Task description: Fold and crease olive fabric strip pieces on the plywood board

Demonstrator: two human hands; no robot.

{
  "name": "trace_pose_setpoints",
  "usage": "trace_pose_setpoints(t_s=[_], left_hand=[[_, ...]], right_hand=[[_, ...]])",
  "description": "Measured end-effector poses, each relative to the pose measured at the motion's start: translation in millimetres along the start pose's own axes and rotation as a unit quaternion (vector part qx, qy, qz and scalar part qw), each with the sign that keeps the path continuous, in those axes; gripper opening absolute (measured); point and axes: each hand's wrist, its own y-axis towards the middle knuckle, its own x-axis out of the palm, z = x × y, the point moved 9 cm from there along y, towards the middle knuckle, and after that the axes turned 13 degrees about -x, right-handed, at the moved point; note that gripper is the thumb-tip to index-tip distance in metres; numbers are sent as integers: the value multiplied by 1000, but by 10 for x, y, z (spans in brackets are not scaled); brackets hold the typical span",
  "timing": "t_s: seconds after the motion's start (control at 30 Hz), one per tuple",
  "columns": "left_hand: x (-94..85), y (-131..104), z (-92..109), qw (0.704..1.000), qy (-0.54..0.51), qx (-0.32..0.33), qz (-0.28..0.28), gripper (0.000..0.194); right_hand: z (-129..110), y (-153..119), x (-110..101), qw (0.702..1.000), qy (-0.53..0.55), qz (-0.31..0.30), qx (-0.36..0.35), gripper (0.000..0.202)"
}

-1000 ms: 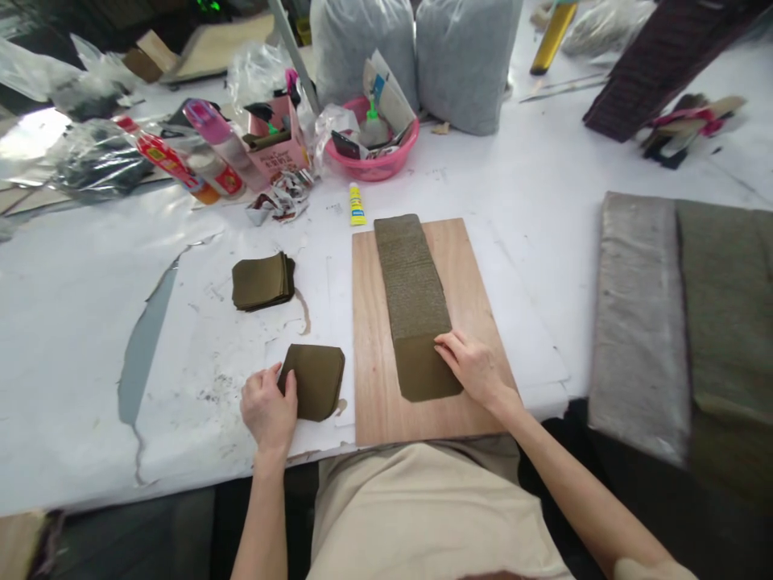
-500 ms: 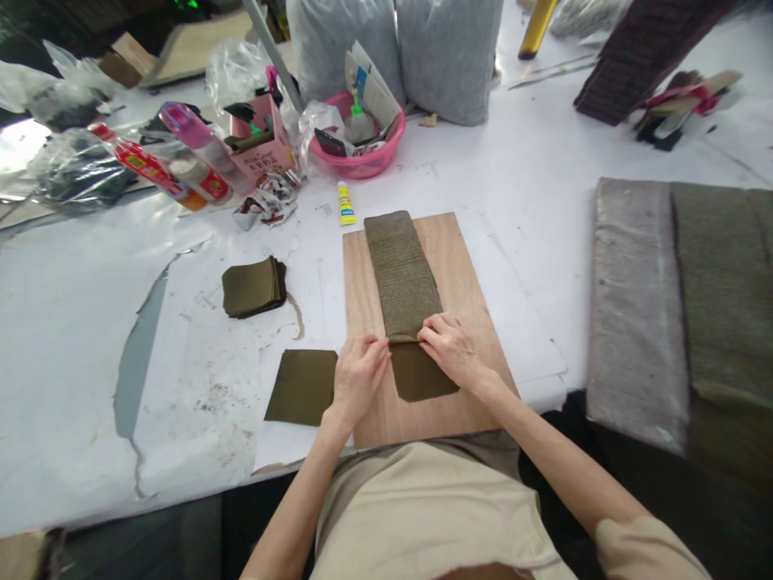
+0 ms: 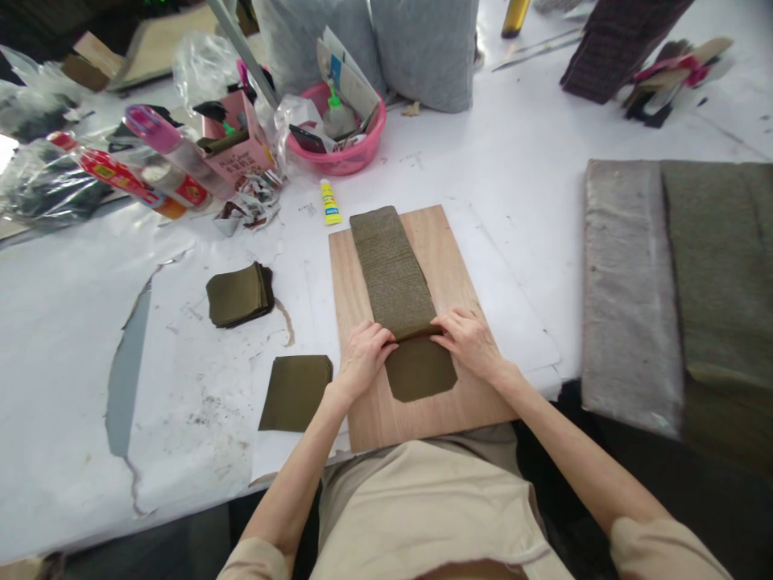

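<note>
A long olive-brown textured fabric strip (image 3: 395, 274) lies on a wooden board (image 3: 361, 415). At its near end lies a smooth olive fabric piece (image 3: 421, 370) with cut corners. My left hand (image 3: 366, 354) pinches the left end of the edge where the two meet. At the right end of that edge, my right hand (image 3: 468, 342) pinches with fingers closed. The fingers hide the gripped corners. To the left of the board lie a flat stack of olive fabric pieces (image 3: 295, 393) and, farther back, a thicker stack (image 3: 234, 296).
A yellow tube (image 3: 330, 203) lies behind the board. A pink basket (image 3: 347, 161) of supplies, a pink box (image 3: 238, 153) and several bottles stand at the back left. Grey bags (image 3: 423, 56) rise behind. Folded grey-green fabric (image 3: 631, 298) lies at the right.
The curled edge between my hands now lies flatter along the strip's near end. My right hand's fingers are spread lower over the edge. The whole view has shifted slightly.
</note>
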Motion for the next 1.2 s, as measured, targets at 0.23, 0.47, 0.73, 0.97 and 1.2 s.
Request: trace_pose_setpoints(t_s=[0.23,0.47,0.73,0.97,1.2], left_hand=[[2,55,-61,999,-46,1,-4,7],[-30,12,-134,994,-98,0,41,9],[-40,-114,-217,990,-105,-6,90,16],[-4,-146,-192,993,-74,23,92,18],[49,-178,-186,995,-30,48,84,24]], right_hand=[[-205,263,71,999,6,-9,-45,21],[-298,311,284,998,-2,-2,-62,15],[-262,254,274,999,7,3,-52,23],[-265,231,301,998,4,0,-63,25],[-281,252,280,998,13,-7,-62,26]])
